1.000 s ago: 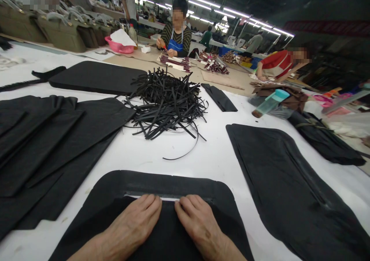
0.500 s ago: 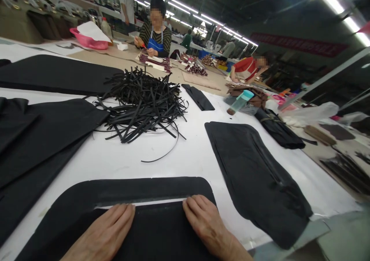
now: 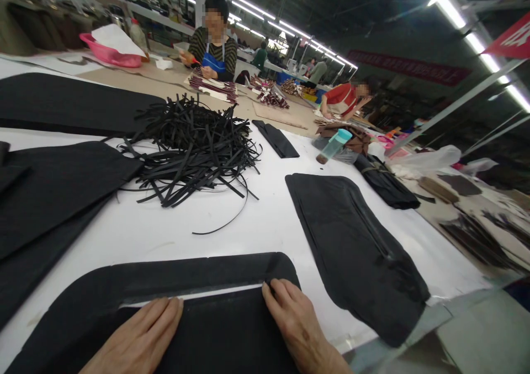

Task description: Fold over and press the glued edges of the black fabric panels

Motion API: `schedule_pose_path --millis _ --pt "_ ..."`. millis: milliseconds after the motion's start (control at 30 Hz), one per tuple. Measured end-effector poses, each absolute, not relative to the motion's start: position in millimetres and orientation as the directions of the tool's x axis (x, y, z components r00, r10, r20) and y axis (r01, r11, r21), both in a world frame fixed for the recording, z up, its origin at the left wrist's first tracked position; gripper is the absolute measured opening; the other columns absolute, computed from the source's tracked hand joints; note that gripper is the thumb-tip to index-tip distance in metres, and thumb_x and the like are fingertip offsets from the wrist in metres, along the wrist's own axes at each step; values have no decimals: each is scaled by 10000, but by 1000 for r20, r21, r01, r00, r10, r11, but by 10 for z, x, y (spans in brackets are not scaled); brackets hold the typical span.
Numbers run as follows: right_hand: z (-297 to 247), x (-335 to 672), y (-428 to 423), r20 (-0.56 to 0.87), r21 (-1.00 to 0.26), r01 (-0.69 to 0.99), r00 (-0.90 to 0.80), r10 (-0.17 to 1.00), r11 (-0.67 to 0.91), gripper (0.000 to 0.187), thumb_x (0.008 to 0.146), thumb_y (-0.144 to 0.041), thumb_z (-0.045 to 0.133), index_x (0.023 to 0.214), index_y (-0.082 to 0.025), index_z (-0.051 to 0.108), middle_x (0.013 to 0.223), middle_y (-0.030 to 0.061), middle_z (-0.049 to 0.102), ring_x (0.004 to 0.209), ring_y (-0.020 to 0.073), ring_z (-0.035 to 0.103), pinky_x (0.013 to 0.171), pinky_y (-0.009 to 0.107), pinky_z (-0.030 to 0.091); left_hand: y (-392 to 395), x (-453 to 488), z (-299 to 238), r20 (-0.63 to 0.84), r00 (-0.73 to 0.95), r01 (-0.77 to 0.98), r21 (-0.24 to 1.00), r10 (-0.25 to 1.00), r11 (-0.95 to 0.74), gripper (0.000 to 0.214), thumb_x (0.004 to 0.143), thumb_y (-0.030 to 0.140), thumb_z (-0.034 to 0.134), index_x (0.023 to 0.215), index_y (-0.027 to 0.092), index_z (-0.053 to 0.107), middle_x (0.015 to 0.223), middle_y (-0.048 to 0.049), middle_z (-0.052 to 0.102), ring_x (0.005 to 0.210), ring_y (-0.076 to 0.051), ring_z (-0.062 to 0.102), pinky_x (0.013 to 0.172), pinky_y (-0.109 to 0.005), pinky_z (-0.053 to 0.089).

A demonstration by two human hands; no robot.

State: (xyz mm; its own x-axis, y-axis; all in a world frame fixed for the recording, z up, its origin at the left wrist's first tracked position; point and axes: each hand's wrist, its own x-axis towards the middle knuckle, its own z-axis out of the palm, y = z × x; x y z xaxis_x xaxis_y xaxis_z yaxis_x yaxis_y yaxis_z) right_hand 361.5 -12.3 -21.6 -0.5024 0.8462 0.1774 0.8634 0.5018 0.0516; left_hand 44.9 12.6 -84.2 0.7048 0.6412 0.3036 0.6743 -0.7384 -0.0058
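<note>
A black leather-like panel (image 3: 223,341) with rounded corners lies in front of me, and a long narrow slot (image 3: 223,292) in it shows white. My left hand (image 3: 138,332) rests flat on the panel with fingers stretched out together, their tips at the slot's near edge; its thumb is hidden. At the slot's right end my right hand (image 3: 296,321) is closed, pinching the black material between thumb and fingers. A small dark fold stands at those fingertips.
A heap of black strips (image 3: 199,147) lies beyond the panel. More black panels lie left (image 3: 62,191) and right (image 3: 356,247). Farther back are a teal-capped bottle (image 3: 333,145), a rolled black bundle (image 3: 387,180), a pink basin (image 3: 110,53) and co-workers (image 3: 213,48).
My view has shifted slightly, so most things sit farther left. My right hand has pinched the material at the slot's right end, raising a small fold. My left hand stays flat on the panel.
</note>
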Motion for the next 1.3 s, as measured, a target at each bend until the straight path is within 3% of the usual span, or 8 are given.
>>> schedule_pose_path --millis 100,267,367,500,633,867,1067,1300 --pt "-278 3621 -121 187 102 857 -516 836 505 388 856 -22 327 1168 -87 548 971 141 613 855 239 566 726 352 529 155 486 -624 322 722 653 -25 612 -757 538 721 -31 354 1125 214 610 1124 -8 639 1056 -195 538 951 -298 413" --pt "-440 3809 -159 330 250 831 -556 763 497 409 786 13 325 1083 -102 582 1007 148 624 872 255 570 705 346 527 191 557 -352 297 781 606 -146 550 -782 475 742 -52 333 1079 135 610 1055 -56 643 972 -195 566 892 -291 457" --pt "-470 3830 -159 357 320 830 -552 754 456 377 758 8 362 1029 -110 595 1040 162 614 884 273 571 696 343 523 199 567 -376 255 780 613 -132 572 -779 412 783 -4 373 1130 99 569 1070 -77 628 975 -213 556 905 -310 455" --pt "-441 3288 -88 344 165 798 -597 724 580 356 768 -47 406 1075 -120 571 1007 141 617 866 256 586 719 313 526 195 561 -444 213 788 605 -95 578 -791 359 844 108 452 1196 68 508 1120 -100 598 1028 -224 517 952 -313 425" --pt "-460 2540 70 348 -12 806 -551 759 591 372 742 -3 382 1019 -141 588 897 100 635 736 231 601 611 304 531 190 548 -454 210 782 606 -33 588 -795 354 851 118 453 1198 63 494 1129 -110 581 1046 -228 503 959 -329 420" --pt "-547 2413 211 438 56 743 -618 653 667 376 861 -24 273 1013 -120 603 870 98 645 738 215 604 639 274 524 230 380 -384 175 756 640 -1 630 -768 296 842 63 442 1125 81 524 1004 -105 596 925 -204 531 875 -334 453" --pt "-555 2389 175 489 23 775 -560 669 632 416 916 -82 215 988 -121 623 865 92 641 747 209 589 656 282 517 278 176 -319 157 787 607 -21 597 -794 256 827 23 426 1034 98 558 901 -87 593 831 -200 524 775 -334 476" --pt "-506 2383 158 442 10 761 -585 680 648 391 883 -58 259 1037 -97 616 908 106 635 770 224 575 659 302 511 275 15 -306 156 794 594 3 587 -804 300 849 13 391 1071 122 560 976 -101 595 942 -217 517 850 -368 455"
